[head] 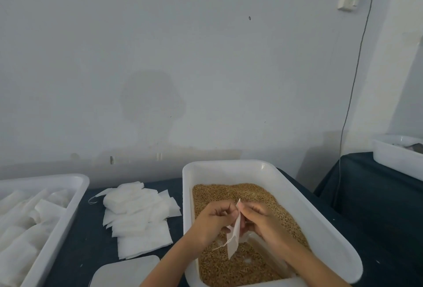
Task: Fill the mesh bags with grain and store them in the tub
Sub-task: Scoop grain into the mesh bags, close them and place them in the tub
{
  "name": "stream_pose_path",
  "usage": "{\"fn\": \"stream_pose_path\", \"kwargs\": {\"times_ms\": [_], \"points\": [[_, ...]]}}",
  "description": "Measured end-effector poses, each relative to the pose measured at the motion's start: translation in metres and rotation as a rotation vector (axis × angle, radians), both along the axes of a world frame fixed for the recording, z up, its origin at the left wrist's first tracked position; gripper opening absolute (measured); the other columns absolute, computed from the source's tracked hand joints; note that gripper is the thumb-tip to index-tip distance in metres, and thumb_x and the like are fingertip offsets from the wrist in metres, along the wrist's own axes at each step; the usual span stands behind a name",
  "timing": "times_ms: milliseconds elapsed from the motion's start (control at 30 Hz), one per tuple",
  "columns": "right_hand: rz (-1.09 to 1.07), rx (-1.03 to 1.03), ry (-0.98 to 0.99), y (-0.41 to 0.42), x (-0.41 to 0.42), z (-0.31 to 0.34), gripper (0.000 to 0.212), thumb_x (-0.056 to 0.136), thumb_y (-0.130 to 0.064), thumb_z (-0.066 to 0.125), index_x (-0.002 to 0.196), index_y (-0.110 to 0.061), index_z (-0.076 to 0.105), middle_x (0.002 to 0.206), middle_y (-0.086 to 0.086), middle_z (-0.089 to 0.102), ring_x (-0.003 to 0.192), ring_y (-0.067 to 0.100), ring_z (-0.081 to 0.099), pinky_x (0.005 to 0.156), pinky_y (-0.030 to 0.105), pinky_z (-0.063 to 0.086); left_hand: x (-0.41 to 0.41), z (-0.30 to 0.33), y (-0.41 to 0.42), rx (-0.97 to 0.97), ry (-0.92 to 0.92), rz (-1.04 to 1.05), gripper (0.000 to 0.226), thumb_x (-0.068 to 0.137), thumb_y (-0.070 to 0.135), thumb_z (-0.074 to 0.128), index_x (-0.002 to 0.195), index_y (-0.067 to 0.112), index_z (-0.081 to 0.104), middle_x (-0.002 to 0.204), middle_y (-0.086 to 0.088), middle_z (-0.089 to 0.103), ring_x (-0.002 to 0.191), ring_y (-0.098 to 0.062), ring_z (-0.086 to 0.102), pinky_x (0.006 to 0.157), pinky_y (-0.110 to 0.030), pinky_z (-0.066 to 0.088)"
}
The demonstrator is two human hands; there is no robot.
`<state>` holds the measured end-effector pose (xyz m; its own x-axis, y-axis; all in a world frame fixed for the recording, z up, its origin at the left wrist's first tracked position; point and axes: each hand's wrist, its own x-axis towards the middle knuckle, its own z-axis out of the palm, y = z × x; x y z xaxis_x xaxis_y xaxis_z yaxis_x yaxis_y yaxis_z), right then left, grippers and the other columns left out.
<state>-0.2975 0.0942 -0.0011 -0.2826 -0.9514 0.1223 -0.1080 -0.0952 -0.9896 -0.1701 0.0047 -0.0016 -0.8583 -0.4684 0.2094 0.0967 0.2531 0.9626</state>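
Over the grain tray (320, 225), left hand (212, 218) and right hand (261, 220) pinch an empty mesh bag (234, 236), probably opening its mouth before scooping.

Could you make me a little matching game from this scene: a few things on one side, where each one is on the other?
Things:
1. small white mesh bag
2. golden-brown grain
3. loose pile of flat white mesh bags
4. packed white bags

Places:
A. in the white plastic tub at far left
B. on the dark tablecloth
C. between both hands
D. in the white tub in the middle

Pairs: 1-C, 2-D, 3-B, 4-A
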Motion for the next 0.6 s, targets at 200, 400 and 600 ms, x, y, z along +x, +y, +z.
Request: {"fn": "stream_pose_path", "kwargs": {"times_ms": [200, 400, 600], "points": [[-0.013, 0.023, 0.02, 0.003, 0.0, 0.001, 0.027, 0.089, -0.02, 0.053, 0.073, -0.001, 0.064, 0.061, 0.006, 0.063, 0.059, 0.018, 0.06, 0.063, 0.03, 0.051, 0.0, -0.002, -0.002, -0.018, -0.047, 0.014, 0.022, 0.096, 0.01, 0.049, 0.075, 0.009, 0.057, 0.077, -0.002, 0.063, 0.076, -0.018, 0.058, 0.072, -0.029, 0.046], [-0.059, 0.102, 0.166, 0.003, 0.001, 0.003, 0.025, 0.095, -0.003, 0.047, 0.074, -0.001, 0.061, 0.068, 0.009, 0.066, 0.063, 0.02, 0.063, 0.059, 0.023, 0.052, -0.004, -0.01, -0.002, -0.26, -0.103, 0.164, 0.019, 0.094, 0.011, 0.051, 0.076, 0.005, 0.051, 0.067, 0.003, 0.05, 0.056, 0.0, 0.046, 0.057, -0.015, 0.041], [-0.313, 0.189, 0.571, 0.002, 0.0, -0.007, 0.02, 0.088, -0.013, 0.056, 0.073, 0.0, 0.059, 0.063, 0.004, 0.055, 0.056, 0.014, 0.049, 0.059, 0.027, 0.043, -0.006, -0.013, 0.004, -0.8, -0.111, 0.37, 0.01, 0.091, 0.009, 0.047, 0.093, 0.019, 0.046, 0.069, 0.008, 0.045, 0.06, -0.008, 0.038, 0.057, -0.022, 0.034]]}}
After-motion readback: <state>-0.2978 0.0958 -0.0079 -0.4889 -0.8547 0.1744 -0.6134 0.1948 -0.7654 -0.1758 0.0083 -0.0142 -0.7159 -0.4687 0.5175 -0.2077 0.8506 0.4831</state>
